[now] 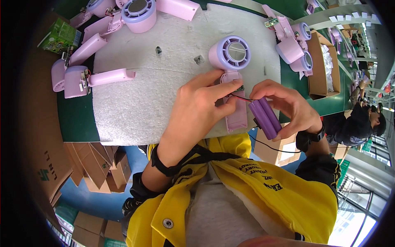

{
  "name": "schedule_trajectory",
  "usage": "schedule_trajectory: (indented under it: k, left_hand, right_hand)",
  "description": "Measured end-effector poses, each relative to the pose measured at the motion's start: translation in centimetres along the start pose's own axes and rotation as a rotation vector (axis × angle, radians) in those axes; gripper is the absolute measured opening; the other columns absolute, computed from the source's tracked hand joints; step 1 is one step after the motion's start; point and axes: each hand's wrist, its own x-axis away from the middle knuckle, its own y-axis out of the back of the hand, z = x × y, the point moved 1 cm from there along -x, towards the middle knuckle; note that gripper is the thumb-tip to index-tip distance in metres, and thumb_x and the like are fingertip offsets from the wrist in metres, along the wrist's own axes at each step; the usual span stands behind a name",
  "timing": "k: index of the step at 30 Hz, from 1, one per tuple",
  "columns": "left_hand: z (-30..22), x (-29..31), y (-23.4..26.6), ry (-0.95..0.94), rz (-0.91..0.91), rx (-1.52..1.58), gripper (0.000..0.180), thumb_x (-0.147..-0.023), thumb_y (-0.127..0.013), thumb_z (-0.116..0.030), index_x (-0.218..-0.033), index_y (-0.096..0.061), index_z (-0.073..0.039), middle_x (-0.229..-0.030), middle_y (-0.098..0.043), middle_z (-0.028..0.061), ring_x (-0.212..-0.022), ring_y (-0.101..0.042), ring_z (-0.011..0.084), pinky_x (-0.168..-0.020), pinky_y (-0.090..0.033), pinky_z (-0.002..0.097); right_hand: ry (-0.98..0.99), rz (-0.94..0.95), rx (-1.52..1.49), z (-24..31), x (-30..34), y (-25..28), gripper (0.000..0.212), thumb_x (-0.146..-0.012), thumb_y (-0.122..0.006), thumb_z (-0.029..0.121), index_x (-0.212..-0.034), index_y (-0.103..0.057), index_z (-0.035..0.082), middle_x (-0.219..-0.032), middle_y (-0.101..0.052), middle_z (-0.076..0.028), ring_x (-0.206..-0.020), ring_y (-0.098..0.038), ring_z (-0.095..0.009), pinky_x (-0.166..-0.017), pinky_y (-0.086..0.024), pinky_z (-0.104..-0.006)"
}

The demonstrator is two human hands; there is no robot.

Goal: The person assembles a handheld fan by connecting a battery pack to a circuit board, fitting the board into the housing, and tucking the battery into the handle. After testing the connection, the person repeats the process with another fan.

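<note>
A pink handheld fan (pixel 217 55) with a lilac grille and a round mirror-like centre lies on the white foam sheet, its open handle (pixel 236 120) toward me. My left hand (pixel 195 103) grips the fan around its neck, the index finger and thumb near a small green circuit board (pixel 242 87) in the handle. In my right hand (pixel 297 108) is a purple battery pack (pixel 265 118) of two cylindrical cells, tilted beside the handle. Thin red and black wires (pixel 242 98) run from the pack toward my left fingertips, which hide their far ends.
The foam sheet (pixel 135 103) covers a green table (pixel 78 119). Pink fan parts (pixel 76 80) lie at the left, far edge and right. A green box (pixel 61 36) stands far left, a carton (pixel 314 84) at right. Two dark bits lie on the foam. Another person (pixel 358 127) sits farther right.
</note>
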Motion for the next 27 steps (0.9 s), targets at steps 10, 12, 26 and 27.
schedule_trajectory:
  k: [10,12,26,27]
  left_hand:
    - [-0.1,-0.5,1.0,-0.054,0.101,0.024,0.034,-0.078,-0.073,-0.006,-0.112,-0.072,-0.009,-0.107,-0.068,0.0174,-0.086,-0.068,0.0333,-0.074,-0.055,0.0371]
    - [-0.1,-0.6,1.1,-0.063,0.119,0.023,0.033,-0.080,-0.072,-0.006,-0.113,-0.072,-0.009,-0.107,-0.067,0.0177,-0.087,-0.067,0.0342,-0.075,-0.054,0.0377]
    - [-0.4,-0.6,1.4,-0.090,0.154,-0.017,0.033,-0.082,-0.068,-0.001,-0.115,-0.069,-0.006,-0.104,-0.065,0.0194,-0.089,-0.064,0.0385,-0.075,-0.053,0.0410]
    - [-0.4,-0.6,1.4,-0.094,0.156,-0.024,0.033,-0.082,-0.068,-0.001,-0.115,-0.069,-0.006,-0.104,-0.065,0.0197,-0.089,-0.064,0.0388,-0.075,-0.053,0.0410]
  right_hand:
    - [0.154,-0.167,0.578,0.1,-1.0,-2.5,0.081,-0.055,-0.093,0.013,-0.127,-0.057,0.005,-0.118,-0.062,-0.011,-0.104,-0.059,-0.023,-0.086,-0.048,-0.0342]
    - [0.179,-0.197,0.581,-0.7,-1.2,-3.0,0.081,-0.055,-0.093,0.013,-0.127,-0.057,0.005,-0.119,-0.062,-0.011,-0.103,-0.059,-0.024,-0.085,-0.048,-0.0341]
    - [0.359,-0.389,0.833,-1.1,-0.8,-5.6,0.060,-0.057,-0.091,0.008,-0.111,-0.064,-0.002,-0.132,-0.056,-0.020,-0.098,-0.062,-0.028,-0.079,-0.056,-0.0372]
    - [0.358,-0.389,0.831,-1.0,-0.8,-5.6,0.060,-0.057,-0.091,0.008,-0.111,-0.064,-0.002,-0.132,-0.056,-0.020,-0.098,-0.062,-0.028,-0.079,-0.056,-0.0372]
